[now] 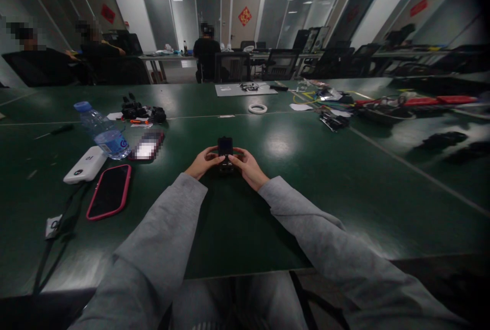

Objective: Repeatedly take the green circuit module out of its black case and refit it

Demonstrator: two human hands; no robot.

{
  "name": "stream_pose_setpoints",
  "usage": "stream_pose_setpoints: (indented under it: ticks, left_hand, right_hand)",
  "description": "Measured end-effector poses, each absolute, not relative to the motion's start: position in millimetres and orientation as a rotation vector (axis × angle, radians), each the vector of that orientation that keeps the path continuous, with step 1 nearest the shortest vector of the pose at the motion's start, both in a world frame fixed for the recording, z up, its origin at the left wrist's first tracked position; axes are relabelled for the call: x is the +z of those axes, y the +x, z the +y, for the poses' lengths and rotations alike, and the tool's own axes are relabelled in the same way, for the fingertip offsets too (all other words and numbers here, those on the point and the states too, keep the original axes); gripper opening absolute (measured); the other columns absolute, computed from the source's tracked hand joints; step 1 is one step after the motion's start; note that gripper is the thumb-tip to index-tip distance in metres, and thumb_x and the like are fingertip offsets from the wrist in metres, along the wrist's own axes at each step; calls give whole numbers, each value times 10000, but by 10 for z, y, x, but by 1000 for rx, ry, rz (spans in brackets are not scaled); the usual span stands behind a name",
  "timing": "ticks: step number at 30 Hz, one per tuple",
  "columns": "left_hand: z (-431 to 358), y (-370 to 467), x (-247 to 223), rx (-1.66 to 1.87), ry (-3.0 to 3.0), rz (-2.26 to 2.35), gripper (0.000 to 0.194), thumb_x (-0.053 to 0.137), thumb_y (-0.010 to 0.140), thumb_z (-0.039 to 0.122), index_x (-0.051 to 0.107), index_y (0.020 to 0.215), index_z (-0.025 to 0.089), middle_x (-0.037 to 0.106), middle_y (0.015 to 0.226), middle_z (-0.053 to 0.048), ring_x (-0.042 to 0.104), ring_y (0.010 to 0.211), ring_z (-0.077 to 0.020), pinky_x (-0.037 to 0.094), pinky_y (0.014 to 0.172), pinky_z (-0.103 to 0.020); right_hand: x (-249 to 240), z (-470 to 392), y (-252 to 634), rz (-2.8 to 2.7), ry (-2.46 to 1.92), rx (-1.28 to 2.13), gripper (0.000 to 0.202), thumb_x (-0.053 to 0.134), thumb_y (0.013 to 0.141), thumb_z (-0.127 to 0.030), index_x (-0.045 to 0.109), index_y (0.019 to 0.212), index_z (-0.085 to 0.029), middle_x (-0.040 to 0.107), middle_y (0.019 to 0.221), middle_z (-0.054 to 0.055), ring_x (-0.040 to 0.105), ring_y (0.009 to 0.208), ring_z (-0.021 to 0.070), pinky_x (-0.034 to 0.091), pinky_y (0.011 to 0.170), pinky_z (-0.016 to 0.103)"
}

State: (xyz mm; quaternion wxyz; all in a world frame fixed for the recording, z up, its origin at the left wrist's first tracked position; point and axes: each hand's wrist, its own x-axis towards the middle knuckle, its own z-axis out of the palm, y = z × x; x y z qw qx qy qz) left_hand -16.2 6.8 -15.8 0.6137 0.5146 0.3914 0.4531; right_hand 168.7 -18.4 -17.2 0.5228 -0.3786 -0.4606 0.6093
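A small black device with a dark screen stands upright over the green table, straight ahead of me. My left hand grips it from the left, fingers curled behind and thumb on the lower front. From the other side my right hand holds the same device, its thumb beside the left one, below the screen. Small light marks show under the thumbs; they are too small to read. The device's back and most fingertips are hidden. Whether its base rests on the table I cannot tell.
Left on the green table are a red-edged phone, a white power bank with a cable, a water bottle and another phone. A white tape roll lies beyond my hands. Tools and wires clutter the far right.
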Motion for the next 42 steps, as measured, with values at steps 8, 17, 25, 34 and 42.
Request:
stream_pose_setpoints:
  ticks: [8, 17, 25, 34, 42]
  left_hand:
    - [66, -155, -164, 1058, 1199, 868, 758, 837, 599, 264, 511, 1271, 137, 652, 1056, -105, 614, 993, -205, 428, 966, -418]
    - [40, -140, -114, 1063, 1179, 905, 743, 835, 594, 257, 527, 1261, 144, 651, 1001, -85, 618, 951, -198, 442, 946, -422]
    - [44, -135, -142, 1113, 1167, 910, 740, 840, 588, 259, 523, 1248, 150, 631, 964, -63, 610, 924, -179, 455, 930, -409]
    - [79, -155, -204, 1115, 1207, 892, 738, 837, 601, 261, 512, 1255, 152, 621, 997, -73, 600, 943, -181, 459, 916, -395]
    - [63, -125, -156, 1101, 1173, 938, 750, 837, 604, 294, 511, 1259, 132, 624, 992, -76, 600, 921, -171, 454, 903, -371]
  right_hand:
    - [-200, -208, 1651, -1222, -994, 1305, 611, 715, 728, -500, 445, 1205, -229, 589, 1052, 42, 564, 1026, 171, 436, 962, 348]
    - [-210, -215, 1637, -1322, -943, 1271, 629, 692, 747, -432, 393, 1271, -254, 556, 1109, 51, 526, 1092, 188, 409, 1002, 371]
    - [-161, -254, 1633, -1504, -884, 1254, 844, 718, 678, -291, 251, 1377, -223, 456, 1204, 95, 514, 1118, 209, 399, 1025, 405]
    - [-160, -251, 1638, -1560, -923, 1212, 854, 699, 699, -294, 209, 1393, -204, 430, 1229, 115, 505, 1135, 219, 378, 1049, 429]
    - [-202, -186, 1649, -1316, -947, 1347, 629, 637, 778, -414, 392, 1334, -250, 562, 1125, 59, 523, 1117, 201, 388, 1034, 400]
